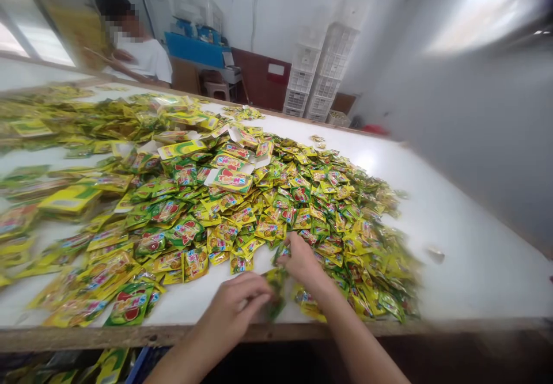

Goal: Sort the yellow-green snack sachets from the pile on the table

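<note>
Green-and-yellow, a blurred packet [277, 295] is pinched by the left hand [242, 300], the right hand [301, 262] pinching a green sachet [281, 252], a sachet heap [224, 229] just beyond both.

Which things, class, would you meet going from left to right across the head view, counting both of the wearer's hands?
Yellow box → green packet near the table's front edge → left hand → right hand → red object beyond the table → small blurred loose piece.
</note>
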`<action>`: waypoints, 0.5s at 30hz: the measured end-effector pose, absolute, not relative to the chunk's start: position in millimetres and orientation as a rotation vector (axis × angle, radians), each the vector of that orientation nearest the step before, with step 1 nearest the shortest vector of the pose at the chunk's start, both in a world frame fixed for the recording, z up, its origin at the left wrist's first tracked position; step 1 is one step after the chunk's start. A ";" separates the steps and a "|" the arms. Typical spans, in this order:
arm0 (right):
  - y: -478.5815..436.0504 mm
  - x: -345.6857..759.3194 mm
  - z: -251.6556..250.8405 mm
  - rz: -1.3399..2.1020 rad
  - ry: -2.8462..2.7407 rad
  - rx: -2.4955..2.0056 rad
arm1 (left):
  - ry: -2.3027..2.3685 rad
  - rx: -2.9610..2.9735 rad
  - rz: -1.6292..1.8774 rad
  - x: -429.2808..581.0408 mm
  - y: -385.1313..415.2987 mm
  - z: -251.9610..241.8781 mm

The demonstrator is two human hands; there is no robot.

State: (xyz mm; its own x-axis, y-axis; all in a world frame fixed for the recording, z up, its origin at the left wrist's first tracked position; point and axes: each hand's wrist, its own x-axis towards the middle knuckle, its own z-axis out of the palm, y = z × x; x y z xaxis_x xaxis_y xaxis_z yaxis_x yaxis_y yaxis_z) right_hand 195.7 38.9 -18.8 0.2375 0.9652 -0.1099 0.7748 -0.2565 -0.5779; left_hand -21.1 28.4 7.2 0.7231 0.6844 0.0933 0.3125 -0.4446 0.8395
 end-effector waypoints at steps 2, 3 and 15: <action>36.7 194.5 -18.4 0.606 -1.607 -2.173 | 0.664 2.208 0.550 12.2 31.0 -1.3; 35.9 195.0 -17.8 0.598 -1.618 -2.193 | 0.656 2.275 0.528 21.9 29.4 -6.0; -12.5 203.4 -6.0 0.421 -1.651 -1.560 | 1.244 2.091 0.999 -15.2 95.9 20.4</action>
